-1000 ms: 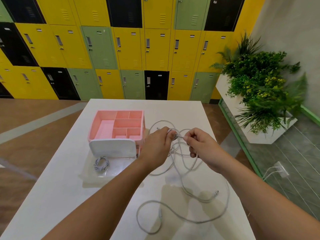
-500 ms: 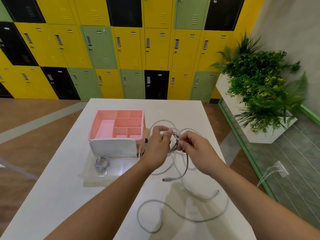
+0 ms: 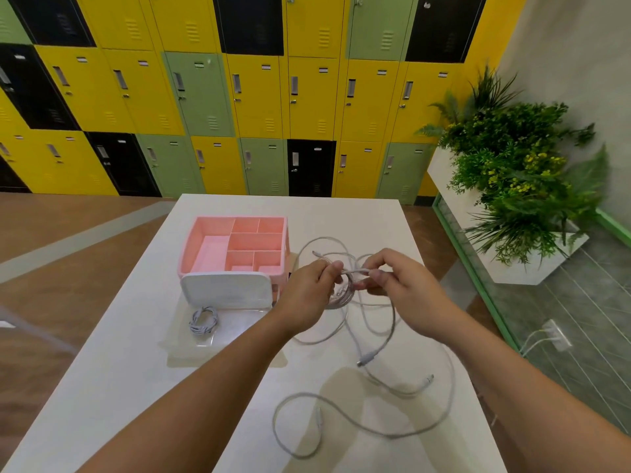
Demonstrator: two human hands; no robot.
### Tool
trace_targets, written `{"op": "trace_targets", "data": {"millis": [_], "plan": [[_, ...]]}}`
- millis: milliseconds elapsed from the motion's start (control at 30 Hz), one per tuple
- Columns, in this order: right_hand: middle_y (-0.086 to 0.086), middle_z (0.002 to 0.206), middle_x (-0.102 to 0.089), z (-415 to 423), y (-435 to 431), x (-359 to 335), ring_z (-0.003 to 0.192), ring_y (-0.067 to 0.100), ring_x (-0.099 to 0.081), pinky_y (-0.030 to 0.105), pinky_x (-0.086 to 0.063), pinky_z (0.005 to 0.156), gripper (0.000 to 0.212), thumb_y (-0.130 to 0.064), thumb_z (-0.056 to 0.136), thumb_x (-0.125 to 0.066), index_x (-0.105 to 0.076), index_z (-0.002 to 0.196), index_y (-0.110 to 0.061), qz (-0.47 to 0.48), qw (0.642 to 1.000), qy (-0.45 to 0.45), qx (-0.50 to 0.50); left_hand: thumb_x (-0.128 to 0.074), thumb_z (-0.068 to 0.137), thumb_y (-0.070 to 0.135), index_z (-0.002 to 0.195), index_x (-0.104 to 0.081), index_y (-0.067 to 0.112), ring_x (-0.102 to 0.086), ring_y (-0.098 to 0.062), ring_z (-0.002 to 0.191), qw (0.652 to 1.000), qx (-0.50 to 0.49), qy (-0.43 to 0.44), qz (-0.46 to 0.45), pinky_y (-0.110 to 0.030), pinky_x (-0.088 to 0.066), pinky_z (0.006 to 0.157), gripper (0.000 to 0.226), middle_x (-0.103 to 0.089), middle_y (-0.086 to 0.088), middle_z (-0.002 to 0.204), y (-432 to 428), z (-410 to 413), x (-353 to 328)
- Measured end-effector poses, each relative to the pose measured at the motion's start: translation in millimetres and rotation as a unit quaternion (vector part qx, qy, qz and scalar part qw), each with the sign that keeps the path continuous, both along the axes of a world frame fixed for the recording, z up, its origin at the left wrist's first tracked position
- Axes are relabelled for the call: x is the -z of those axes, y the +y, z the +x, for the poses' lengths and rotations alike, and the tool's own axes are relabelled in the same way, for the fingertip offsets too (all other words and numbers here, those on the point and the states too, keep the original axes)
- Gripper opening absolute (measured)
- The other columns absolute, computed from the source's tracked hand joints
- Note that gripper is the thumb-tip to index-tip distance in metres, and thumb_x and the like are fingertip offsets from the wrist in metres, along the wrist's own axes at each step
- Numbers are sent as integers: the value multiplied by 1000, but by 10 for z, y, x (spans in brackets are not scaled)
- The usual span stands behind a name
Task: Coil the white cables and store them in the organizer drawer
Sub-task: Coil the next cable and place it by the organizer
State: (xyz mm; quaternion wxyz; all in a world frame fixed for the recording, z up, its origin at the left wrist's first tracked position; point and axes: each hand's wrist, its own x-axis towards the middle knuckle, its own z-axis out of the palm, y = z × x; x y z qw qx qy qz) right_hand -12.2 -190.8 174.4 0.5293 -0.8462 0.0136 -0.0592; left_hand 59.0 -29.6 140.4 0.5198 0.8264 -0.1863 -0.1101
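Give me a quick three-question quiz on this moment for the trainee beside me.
1. True or false: the left hand and the right hand both grip the white cable.
2. Where does the finished coil lie? A) in the pulled-out clear drawer; B) in a pink top compartment; C) on the floor.
3. Fill in: the uncoiled loops lie on the table to the ___ of the pink organizer, as the person sees it.
Key: 1 true; 2 A; 3 right.
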Motion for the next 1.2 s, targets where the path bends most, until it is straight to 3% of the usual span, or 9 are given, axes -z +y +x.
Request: {"op": "trace_targets", "data": {"millis": [100,233,467,633,767,833,967,1100,1200], "plan": [[-5,87,-60,38,-111,-93,80,-4,-55,9,-41,73,19,-7,96,-51,-57,84,-20,-137,989,-44,22,-33,102,46,73,-52,21,-49,-17,68,999,34,1,36,-43,-47,78,43,-53,7,67,12,-19,-29],[-10,89,-58,119,-238,-117,82,8,-45,10,-32,71,12,-14,93,-58,-66,87,-20,-292,950,-97,44,-36,96,59,73,-49,22,-44,-16,69,993,76,87,-24,-36,-39,75,46,-50,8,69,40,-25,-66],[-10,82,-64,102,-168,29,73,13,-63,36,-54,71,7,-17,95,-58,-61,90,-21,-158,980,-75,92,-48,96,50,76,-43,16,-39,-17,67,991,57,94,-82,-36,-38,71,40,-42,3,68,-5,-56,-125],[-5,91,-64,47,-58,133,81,4,-60,10,-44,68,17,-38,91,-60,-57,95,-21,-137,986,-58,73,-45,96,53,63,-47,25,-39,-17,63,991,6,78,-109,-39,-36,67,44,-42,7,59,-54,-53,-98],[-8,95,-63,46,55,255,90,6,-60,23,-49,79,32,-51,84,-63,-57,97,-23,-135,989,-15,50,-42,99,49,56,-53,31,-41,-12,55,987,-1,87,-132,-26,-40,60,49,-41,12,52,-143,-70,-134],[-6,88,-64,48,109,266,84,7,-61,22,-49,75,25,-43,86,-65,-57,89,-20,-120,991,-11,52,-41,102,42,62,-51,24,-45,-5,49,983,-14,104,-152,-15,-41,51,45,-43,12,48,-190,-85,-158],[-6,74,-62,66,161,202,62,-2,-55,10,-40,59,12,-23,93,-60,-60,86,-13,-45,998,22,46,-39,102,45,68,-49,18,-39,-9,51,982,-12,107,-157,-26,-38,59,45,-40,14,47,-201,-65,-118],[-9,72,-62,65,130,200,58,-7,-52,14,-40,65,10,-14,95,-57,-64,88,-17,99,992,77,30,-40,100,49,61,-53,31,-39,-14,60,982,21,112,-153,-38,-35,69,46,-41,11,55,-151,-45,-67],[-6,78,-65,43,107,240,65,-2,-54,21,-37,70,10,-14,96,-55,-64,94,-13,136,985,111,0,-40,101,47,76,-53,27,-43,-13,61,981,35,119,-150,-36,-38,70,35,-45,12,57,-113,-32,-35]]}}
